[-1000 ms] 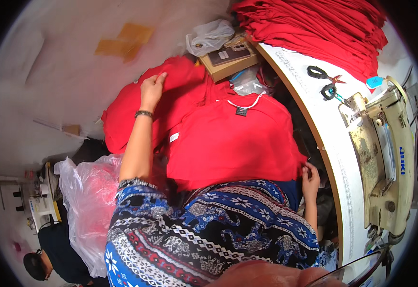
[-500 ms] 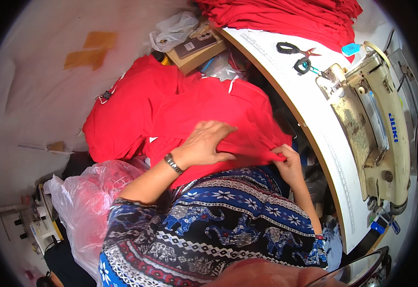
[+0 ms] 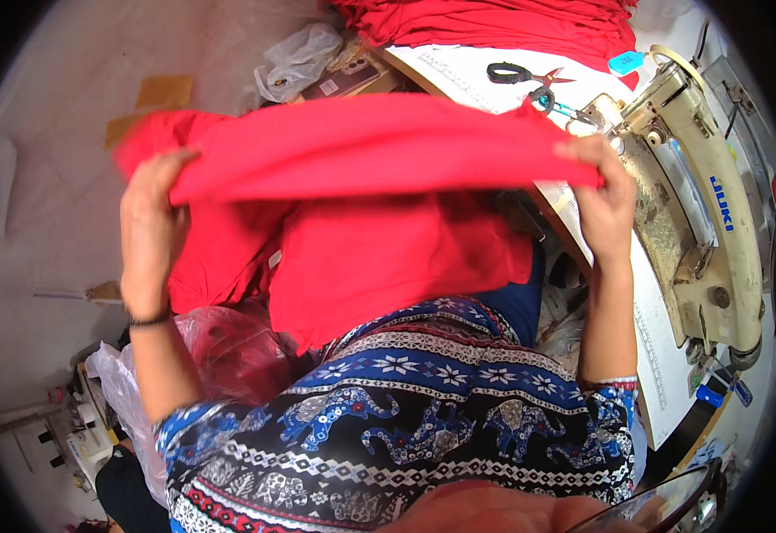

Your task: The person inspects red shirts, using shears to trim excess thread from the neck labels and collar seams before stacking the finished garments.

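Note:
A red cloth (image 3: 379, 147), perhaps a garment piece, is stretched between my hands above my lap, slightly blurred by motion. My left hand (image 3: 153, 213), with a bracelet on its wrist, grips the left end. At the right end, my right hand (image 3: 608, 195) pinches the cloth beside the table edge. More red fabric (image 3: 379, 258) lies over my lap and spreads to the left under the raised piece. Its far part is hidden behind the stretched cloth.
To the right, a sewing machine (image 3: 712, 213) stands on a white table (image 3: 659, 373). Scissors with black-wrapped handles (image 3: 517, 74) lie near a red fabric stack (image 3: 494, 22). A clear plastic bag (image 3: 130, 382) sits at my left, and a phone (image 3: 342, 80) beyond the cloth.
Both hands have risen and moved apart, lifting a piece of red cloth off my lap. The left hand, earlier spread over the fabric, now grips its left end.

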